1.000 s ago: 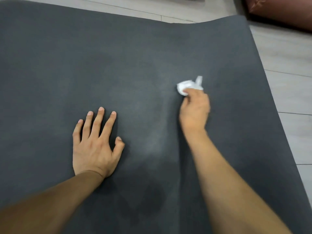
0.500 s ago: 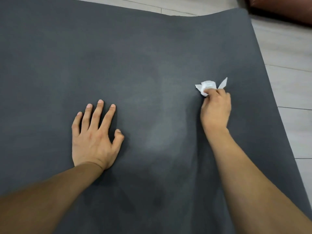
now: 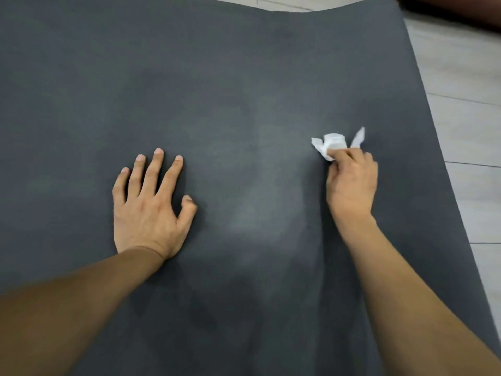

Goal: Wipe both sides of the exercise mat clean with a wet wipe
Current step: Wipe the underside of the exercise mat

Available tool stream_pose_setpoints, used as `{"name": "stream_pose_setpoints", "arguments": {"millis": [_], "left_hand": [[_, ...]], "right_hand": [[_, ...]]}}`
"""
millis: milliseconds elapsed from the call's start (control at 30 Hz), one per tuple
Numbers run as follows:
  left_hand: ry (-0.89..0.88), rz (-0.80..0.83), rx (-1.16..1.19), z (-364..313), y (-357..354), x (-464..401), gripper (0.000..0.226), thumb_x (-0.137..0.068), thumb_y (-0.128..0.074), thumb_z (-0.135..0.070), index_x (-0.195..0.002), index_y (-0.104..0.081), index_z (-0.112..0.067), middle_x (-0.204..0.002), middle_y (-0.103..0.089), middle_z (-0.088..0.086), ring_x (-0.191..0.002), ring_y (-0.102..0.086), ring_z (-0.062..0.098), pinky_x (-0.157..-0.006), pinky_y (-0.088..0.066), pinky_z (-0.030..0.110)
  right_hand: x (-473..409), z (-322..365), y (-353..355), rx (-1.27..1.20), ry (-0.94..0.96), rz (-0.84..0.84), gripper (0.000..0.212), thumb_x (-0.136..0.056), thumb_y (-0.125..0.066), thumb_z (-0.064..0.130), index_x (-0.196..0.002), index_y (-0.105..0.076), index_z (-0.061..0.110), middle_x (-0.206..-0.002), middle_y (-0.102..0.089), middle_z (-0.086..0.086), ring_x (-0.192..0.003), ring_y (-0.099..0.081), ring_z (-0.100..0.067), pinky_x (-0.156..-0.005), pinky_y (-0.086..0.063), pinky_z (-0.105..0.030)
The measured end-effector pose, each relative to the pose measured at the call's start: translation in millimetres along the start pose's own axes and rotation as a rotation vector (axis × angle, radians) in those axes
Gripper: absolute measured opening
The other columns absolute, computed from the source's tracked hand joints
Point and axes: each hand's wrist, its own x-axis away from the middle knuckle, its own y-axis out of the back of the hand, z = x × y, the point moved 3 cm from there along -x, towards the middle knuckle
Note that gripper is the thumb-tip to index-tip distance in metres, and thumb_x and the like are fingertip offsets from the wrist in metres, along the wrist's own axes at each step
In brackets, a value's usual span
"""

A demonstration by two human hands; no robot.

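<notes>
Dark grey foam fills nearly the whole view: the exercise mat (image 3: 217, 77) lies spread flat on a floor (image 3: 466, 109) of pale grey tiles, which shows along the right side and in a thin strip at the top. The mat's far edge runs across the top of the picture and its right edge slants down towards the lower right corner. The left hand (image 3: 147, 204) lies palm down on the mat left of centre, fingers straight and a little spread, the thumb bent out to the side; its grip is wide and holds nothing. The right hand (image 3: 351, 180) is further right, near the mat's right edge but apart from it, with its fingers curled round a crumpled white wet wipe (image 3: 332, 143). The wipe sticks out beyond the fingertips, touching the mat, with one loose corner standing up on its right. Between the two hands the mat's surface shows a paler, hazy patch, and a darker patch lies nearer the viewer below it. Both bare forearms reach in from the bottom of the picture. A dark reddish-brown thing (image 3: 455, 6) lies on the floor at the top right corner; what it is cannot be told.
</notes>
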Motion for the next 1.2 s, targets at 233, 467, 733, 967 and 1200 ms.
{"name": "stream_pose_setpoints", "arguments": {"millis": [233,467,733,967,1200], "left_hand": [[0.003,-0.005,0.009,-0.4,-0.6,1.0,0.069,-0.094,-0.032,-0.048,-0.159,-0.037,-0.026,-0.167,-0.03,0.006,-0.156,-0.022,0.031,-0.127,-0.014,0.051],[0.004,0.004,0.012,-0.7,-0.9,1.6,0.068,-0.094,-0.032,-0.048,-0.158,-0.036,-0.027,-0.168,-0.029,0.006,-0.156,-0.021,0.031,-0.127,-0.012,0.049],[0.008,-0.001,0.018,-0.2,-2.3,1.1,0.068,-0.094,-0.032,-0.048,-0.158,-0.037,-0.027,-0.168,-0.03,0.006,-0.156,-0.021,0.031,-0.127,-0.012,0.049],[-0.004,-0.007,0.046,0.6,-1.8,1.9,0.065,-0.096,-0.031,-0.045,-0.158,-0.037,-0.026,-0.167,-0.03,0.007,-0.155,-0.022,0.031,-0.126,-0.013,0.051],[-0.002,-0.008,0.021,0.3,-2.7,1.1,0.066,-0.095,-0.03,-0.047,-0.157,-0.037,-0.027,-0.167,-0.031,0.007,-0.155,-0.022,0.031,-0.127,-0.013,0.05]], "right_hand": [[52.4,150.3,-3.5,-0.296,0.179,0.089,0.031,-0.077,-0.046,0.014,-0.095,-0.071,0.015,-0.097,-0.065,-0.012,-0.077,-0.053,-0.035,-0.069,-0.043,-0.041],[34.5,46.6,4.6,-0.057,0.239,0.071,0.027,-0.079,-0.056,0.008,-0.099,-0.071,0.018,-0.093,-0.063,-0.01,-0.076,-0.053,-0.035,-0.067,-0.039,-0.042],[66.3,107.0,0.4,-0.227,-0.024,0.108,0.038,-0.074,-0.043,0.021,-0.099,-0.072,0.017,-0.115,-0.064,-0.02,-0.079,-0.054,-0.037,-0.071,-0.04,-0.041],[83.8,125.1,11.3,-0.249,0.4,0.118,0.029,-0.082,-0.055,0.011,-0.104,-0.072,0.019,-0.092,-0.063,-0.009,-0.074,-0.053,-0.033,-0.065,-0.039,-0.042],[82.8,-11.4,4.5,-0.07,-0.245,-0.105,0.032,-0.083,-0.052,0.013,-0.104,-0.07,0.027,-0.094,-0.057,-0.001,-0.083,-0.048,-0.023,-0.081,-0.033,-0.036]]}}
